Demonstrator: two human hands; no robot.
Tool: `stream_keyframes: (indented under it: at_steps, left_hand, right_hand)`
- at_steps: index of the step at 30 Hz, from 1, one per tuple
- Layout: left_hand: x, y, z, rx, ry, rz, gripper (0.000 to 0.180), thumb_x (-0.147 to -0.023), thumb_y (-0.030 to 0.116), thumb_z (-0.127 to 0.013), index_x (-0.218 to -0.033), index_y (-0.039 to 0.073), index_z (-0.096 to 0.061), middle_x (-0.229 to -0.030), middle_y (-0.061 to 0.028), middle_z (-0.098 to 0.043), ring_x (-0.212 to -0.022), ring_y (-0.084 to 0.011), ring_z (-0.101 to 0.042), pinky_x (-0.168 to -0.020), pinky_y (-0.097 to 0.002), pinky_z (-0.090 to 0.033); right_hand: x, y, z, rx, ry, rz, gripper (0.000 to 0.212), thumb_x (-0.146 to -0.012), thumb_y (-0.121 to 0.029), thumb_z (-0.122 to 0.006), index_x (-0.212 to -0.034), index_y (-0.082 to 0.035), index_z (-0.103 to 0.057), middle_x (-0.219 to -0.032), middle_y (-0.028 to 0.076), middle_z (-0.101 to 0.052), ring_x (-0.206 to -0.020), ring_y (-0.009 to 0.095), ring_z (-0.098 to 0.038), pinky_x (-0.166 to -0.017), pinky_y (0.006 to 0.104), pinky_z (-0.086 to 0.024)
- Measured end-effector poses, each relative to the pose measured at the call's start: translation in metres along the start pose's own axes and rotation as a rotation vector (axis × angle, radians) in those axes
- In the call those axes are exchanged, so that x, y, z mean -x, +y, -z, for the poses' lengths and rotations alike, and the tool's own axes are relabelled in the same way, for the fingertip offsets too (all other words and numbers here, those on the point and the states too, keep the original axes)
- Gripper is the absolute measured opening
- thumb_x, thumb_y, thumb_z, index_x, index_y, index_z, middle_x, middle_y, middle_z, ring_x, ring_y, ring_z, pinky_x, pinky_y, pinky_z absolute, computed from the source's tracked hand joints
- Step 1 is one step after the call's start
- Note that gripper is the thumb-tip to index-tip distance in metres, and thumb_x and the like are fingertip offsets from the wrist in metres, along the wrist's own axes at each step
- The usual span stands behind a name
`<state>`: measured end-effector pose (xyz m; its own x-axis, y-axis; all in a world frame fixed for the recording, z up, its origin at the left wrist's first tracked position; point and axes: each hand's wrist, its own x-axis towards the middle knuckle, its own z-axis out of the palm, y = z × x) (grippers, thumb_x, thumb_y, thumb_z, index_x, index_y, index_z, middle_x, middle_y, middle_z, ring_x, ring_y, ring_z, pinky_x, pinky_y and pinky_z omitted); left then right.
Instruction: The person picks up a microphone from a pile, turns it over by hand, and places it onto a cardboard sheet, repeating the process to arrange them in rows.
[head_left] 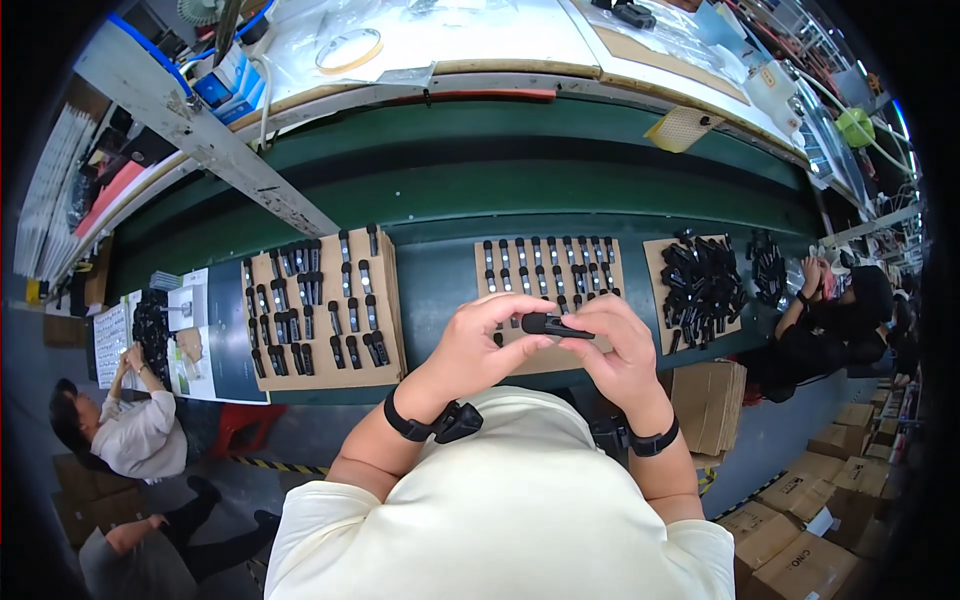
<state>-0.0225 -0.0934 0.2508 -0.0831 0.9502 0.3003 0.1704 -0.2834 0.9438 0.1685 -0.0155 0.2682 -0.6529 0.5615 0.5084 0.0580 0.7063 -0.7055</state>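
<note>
In front of my chest I hold a small black microphone point(548, 325) with a rounded foam-like head, lying roughly level. My left hand point(478, 345) pinches its head end between thumb and fingers. At the other end, my right hand point(622, 350) grips the slim body the same way. Just beyond my hands, a cardboard sheet point(565, 246) carries rows of similar microphones, partly covered by my fingers. To the left, more of them stand in groups on stacked cardboard point(384, 349). A jumbled heap of black microphones point(698, 282) covers another cardboard sheet on the right.
The green workbench point(440, 290) runs across, under a raised shelf point(480, 45) holding a tape roll point(349, 50). Co-workers sit at the left point(140, 430) and right point(845, 320). Another dark pile point(768, 268) lies near the right one. Cartons point(815, 560) stand on the floor.
</note>
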Motion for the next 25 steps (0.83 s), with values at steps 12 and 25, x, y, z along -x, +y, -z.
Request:
stream_keyframes:
  at_steps: [12,25]
  left_hand:
    - [-0.0032,0.0051,0.0032,-0.041,-0.024,-0.142,0.028,-0.073,0.001,-0.072,-0.101,0.002,-0.066,-0.091,-0.0102,-0.065,-0.082,-0.0215,-0.062,-0.076,-0.0301,-0.048]
    - [-0.0059,0.0019,0.0046,0.021,-0.039,-0.106,0.037,-0.076,0.01,-0.078,-0.109,0.003,-0.064,-0.1,-0.0102,-0.065,-0.09,-0.0237,-0.062,-0.083,-0.0323,-0.048]
  right_hand:
    - [-0.0043,-0.0121,-0.0016,-0.017,0.043,-0.041,0.031,-0.07,0.008,-0.069,-0.1,0.002,-0.064,-0.093,0.015,-0.064,-0.082,0.026,-0.062,-0.074,0.032,-0.049]
    - [-0.0025,-0.0063,-0.0011,-0.002,0.061,-0.005,0.031,-0.07,0.009,-0.068,-0.1,0.001,-0.064,-0.094,0.015,-0.064,-0.081,0.026,-0.063,-0.071,0.0311,-0.05]
